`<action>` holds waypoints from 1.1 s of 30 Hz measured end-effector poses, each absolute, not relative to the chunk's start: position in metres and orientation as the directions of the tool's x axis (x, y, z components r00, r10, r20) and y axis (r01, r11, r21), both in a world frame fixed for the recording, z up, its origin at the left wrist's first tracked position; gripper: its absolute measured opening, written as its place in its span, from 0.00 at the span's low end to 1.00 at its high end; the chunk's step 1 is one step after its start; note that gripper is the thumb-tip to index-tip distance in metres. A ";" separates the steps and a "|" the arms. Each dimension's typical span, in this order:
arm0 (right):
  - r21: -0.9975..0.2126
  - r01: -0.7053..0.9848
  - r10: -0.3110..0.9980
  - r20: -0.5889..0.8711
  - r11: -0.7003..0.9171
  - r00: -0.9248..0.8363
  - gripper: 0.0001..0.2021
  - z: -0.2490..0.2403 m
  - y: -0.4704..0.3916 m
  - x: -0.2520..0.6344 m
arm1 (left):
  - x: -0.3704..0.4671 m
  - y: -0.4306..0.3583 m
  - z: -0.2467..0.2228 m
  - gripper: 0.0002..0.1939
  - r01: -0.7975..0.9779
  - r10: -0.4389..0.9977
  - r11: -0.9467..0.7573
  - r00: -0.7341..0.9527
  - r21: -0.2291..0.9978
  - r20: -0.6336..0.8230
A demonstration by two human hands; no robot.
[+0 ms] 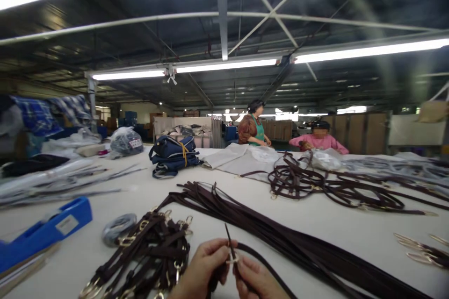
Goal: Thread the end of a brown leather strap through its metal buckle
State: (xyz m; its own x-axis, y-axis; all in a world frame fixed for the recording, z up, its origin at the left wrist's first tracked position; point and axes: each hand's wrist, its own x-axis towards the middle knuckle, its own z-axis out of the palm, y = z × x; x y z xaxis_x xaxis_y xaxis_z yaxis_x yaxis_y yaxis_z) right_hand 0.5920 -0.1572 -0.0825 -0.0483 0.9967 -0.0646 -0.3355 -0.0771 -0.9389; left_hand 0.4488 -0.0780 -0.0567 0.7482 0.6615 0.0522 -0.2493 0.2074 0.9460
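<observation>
We see long fluorescent tubes overhead giving bright, even light, blown out to glare at the top left; the white desk shows only soft shadows, the far hall is dim, and edges bend and smear with wide-angle distortion and motion blur

Thin dark brown strap w/ small metal buckle, end upright, at table's near edge.
</observation>
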 end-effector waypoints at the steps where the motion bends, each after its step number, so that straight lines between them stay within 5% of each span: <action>1: -0.920 -0.380 0.995 -0.098 -0.097 -0.018 0.30 -0.083 -0.159 0.590 | 0.449 -0.082 -0.055 0.28 -0.229 0.624 0.239 0.781 0.944 0.032; 6: -0.884 -0.457 0.989 -0.136 -0.097 0.052 0.37 -0.072 -0.168 0.581 | 0.452 -0.087 -0.058 0.20 -0.176 0.512 0.334 0.859 0.926 -0.021; 13: -0.860 -0.494 0.991 -0.128 -0.127 -0.032 0.29 -0.077 -0.168 0.587 | 0.433 -0.055 -0.048 0.29 -0.299 0.734 0.365 0.676 0.882 -0.075; 18: -0.867 -0.495 0.996 -0.083 -0.061 0.021 0.27 -0.081 -0.165 0.588 | 0.434 -0.067 -0.048 0.31 -0.085 0.564 0.429 0.803 0.899 -0.193; 22: -0.942 -0.336 1.000 0.026 0.025 0.000 0.23 -0.075 -0.168 0.590 | 0.444 -0.081 -0.047 0.25 0.003 0.552 0.308 0.814 0.951 -0.181; 29: -0.946 0.295 0.959 0.198 0.133 0.203 0.17 -0.063 -0.175 0.593 | 0.450 -0.089 -0.059 0.06 0.356 0.516 0.024 0.796 0.934 -0.317; 33: -0.963 0.229 0.949 0.200 0.144 0.243 0.12 -0.068 -0.170 0.593 | 0.456 -0.096 -0.068 0.10 0.360 0.490 0.050 0.804 0.932 -0.337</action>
